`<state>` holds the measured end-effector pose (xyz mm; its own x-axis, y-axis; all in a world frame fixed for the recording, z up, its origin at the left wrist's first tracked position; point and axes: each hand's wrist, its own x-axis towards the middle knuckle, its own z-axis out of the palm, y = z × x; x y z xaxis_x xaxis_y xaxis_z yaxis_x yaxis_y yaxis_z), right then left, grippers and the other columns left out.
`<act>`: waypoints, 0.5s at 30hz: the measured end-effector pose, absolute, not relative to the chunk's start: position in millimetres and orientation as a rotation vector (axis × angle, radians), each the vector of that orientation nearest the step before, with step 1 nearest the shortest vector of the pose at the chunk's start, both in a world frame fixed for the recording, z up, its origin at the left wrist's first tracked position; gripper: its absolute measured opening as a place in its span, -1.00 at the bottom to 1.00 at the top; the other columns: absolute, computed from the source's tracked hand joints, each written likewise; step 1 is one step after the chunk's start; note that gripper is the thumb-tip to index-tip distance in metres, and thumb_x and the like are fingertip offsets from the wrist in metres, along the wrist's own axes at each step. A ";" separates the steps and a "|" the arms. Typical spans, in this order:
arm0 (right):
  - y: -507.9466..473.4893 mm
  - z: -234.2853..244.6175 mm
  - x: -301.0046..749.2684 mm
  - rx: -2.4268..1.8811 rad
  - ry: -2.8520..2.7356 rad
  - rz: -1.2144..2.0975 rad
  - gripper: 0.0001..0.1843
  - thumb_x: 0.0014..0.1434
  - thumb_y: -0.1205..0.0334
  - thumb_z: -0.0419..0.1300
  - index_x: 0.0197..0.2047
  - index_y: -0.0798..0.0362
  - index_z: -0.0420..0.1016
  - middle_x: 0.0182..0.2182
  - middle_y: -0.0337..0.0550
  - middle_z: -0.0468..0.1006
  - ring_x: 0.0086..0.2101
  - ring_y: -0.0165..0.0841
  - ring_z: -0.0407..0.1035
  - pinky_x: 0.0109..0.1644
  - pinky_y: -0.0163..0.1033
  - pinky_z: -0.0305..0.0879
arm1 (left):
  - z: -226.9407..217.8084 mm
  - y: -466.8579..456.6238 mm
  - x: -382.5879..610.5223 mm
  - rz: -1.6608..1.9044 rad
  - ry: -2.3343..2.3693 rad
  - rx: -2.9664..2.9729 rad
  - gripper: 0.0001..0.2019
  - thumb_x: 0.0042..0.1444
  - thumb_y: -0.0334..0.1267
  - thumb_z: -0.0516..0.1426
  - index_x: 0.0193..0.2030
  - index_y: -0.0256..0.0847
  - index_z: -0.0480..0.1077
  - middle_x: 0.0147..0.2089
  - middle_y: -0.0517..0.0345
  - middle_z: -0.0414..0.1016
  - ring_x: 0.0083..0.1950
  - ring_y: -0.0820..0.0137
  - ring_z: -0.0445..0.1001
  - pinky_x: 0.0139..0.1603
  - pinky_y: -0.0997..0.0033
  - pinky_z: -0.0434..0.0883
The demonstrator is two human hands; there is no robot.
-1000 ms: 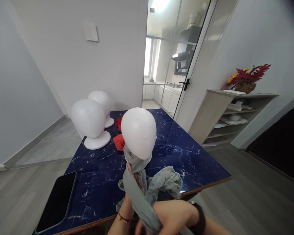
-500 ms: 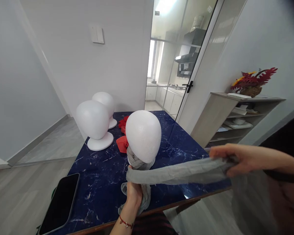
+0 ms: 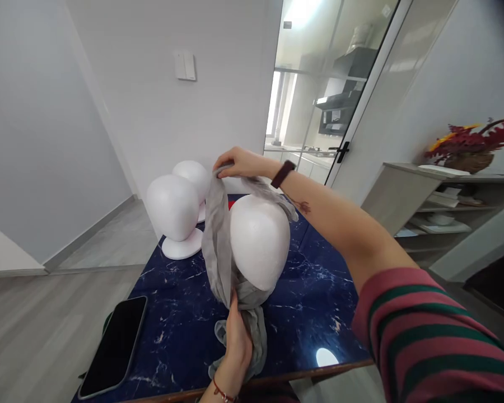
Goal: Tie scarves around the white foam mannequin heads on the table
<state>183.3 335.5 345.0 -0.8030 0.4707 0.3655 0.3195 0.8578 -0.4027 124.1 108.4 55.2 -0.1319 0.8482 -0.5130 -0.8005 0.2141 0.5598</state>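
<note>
A white foam mannequin head (image 3: 260,238) stands on the table in front of me, with a sheer grey scarf (image 3: 216,240) wrapped at its neck. My right hand (image 3: 239,162) is raised behind and left of the head, fingers closed on the scarf's upper length. From there the cloth drops along the head's left side, and more of it trails rightward beneath my forearm. Low at the front of the neck, my left hand (image 3: 238,333) pinches the scarf. A loose end hangs around that wrist at the table's front edge.
Two more white mannequin heads (image 3: 174,210) stand at the left back. A black phone (image 3: 115,347) lies at the left front of the blue marbled table (image 3: 172,336). Red cloth (image 3: 232,204) shows partly behind the head. A shelf (image 3: 428,179) and glass door (image 3: 311,84) are to the right.
My right hand has swung from the far right to behind the head's left side, carrying the scarf over. My left hand stays at the neck. The view has shifted slightly.
</note>
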 end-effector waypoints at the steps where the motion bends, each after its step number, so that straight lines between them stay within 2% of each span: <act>1: 356.6 335.9 182.8 -0.666 -2.585 0.445 -0.74 -0.04 0.26 0.26 -0.23 0.16 0.56 -0.31 -0.16 0.57 -0.30 -0.42 0.35 -0.13 -0.31 0.24 | 57.1 107.7 124.6 1.414 0.942 0.062 -0.65 0.15 -0.06 0.12 0.03 -0.14 0.41 0.14 0.15 0.45 0.13 0.39 0.42 0.12 0.50 0.36; 6: 405.7 280.1 247.0 -1.246 -2.183 0.335 -0.74 -0.03 0.29 0.22 -0.25 0.22 0.57 -0.43 -0.17 0.54 -0.42 -0.45 0.30 -0.26 -0.34 0.19 | 61.8 103.6 125.3 1.371 0.946 0.136 -0.67 0.08 -0.19 0.20 0.00 -0.15 0.42 0.03 0.13 0.52 0.05 0.35 0.48 0.12 0.43 0.37; 9: 387.7 248.2 307.7 -1.445 -1.855 0.384 -0.71 0.01 0.24 0.20 -0.26 0.27 0.55 -0.47 -0.14 0.51 -0.46 -0.45 0.26 -0.29 -0.32 0.17 | 56.5 103.6 124.1 1.350 1.004 0.133 -0.67 0.02 -0.27 0.24 -0.03 -0.10 0.42 0.04 0.15 0.51 0.12 0.35 0.43 0.17 0.42 0.31; 11: 359.5 229.3 343.3 -1.544 -1.790 0.549 -0.70 -0.04 0.19 0.24 -0.30 0.27 0.55 -0.50 -0.14 0.50 -0.49 -0.45 0.25 -0.34 -0.32 0.16 | 50.8 104.5 123.4 1.349 1.047 0.121 -0.64 -0.01 -0.30 0.25 -0.03 -0.09 0.41 0.08 0.13 0.49 0.18 0.32 0.38 0.21 0.37 0.27; 15: 274.9 199.4 392.2 -1.614 -1.971 1.085 -0.64 -0.17 0.10 0.33 -0.33 0.20 0.58 -0.50 -0.14 0.51 -0.50 -0.45 0.27 -0.41 -0.35 0.17 | 42.8 105.2 124.6 1.351 1.070 0.130 -0.60 -0.02 -0.34 0.24 0.00 -0.07 0.38 0.14 0.11 0.44 0.25 0.30 0.30 0.26 0.33 0.21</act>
<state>392.2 274.9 199.4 -0.2751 0.9440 -0.1819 0.6586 0.0472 -0.7510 124.6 105.2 42.8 -0.1507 0.8260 -0.5432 -0.7182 0.2861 0.6343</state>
